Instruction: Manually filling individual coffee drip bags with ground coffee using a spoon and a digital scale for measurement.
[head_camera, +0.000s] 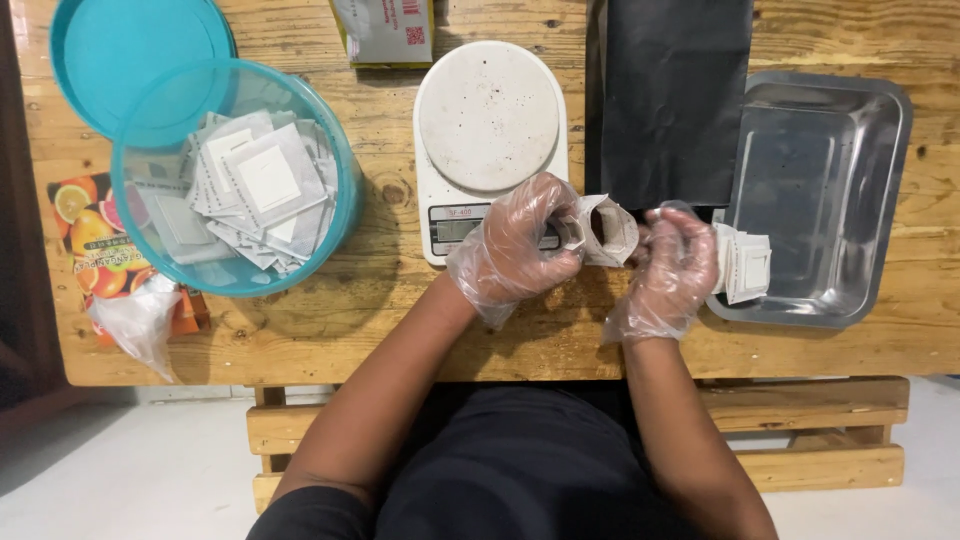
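the left hand and right hand, both gloved, pinch an open white filter bag between them, just above the table edge in front of the scale. a loose pinch could tip it and spill the dark contents.

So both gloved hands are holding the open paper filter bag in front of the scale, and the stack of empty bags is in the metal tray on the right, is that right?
Not quite. The head view shows the stack of empty bags in the teal plastic tub on the left. The metal tray holds only a couple. The left hand and right hand do hold the open paper filter bag in front of the scale.
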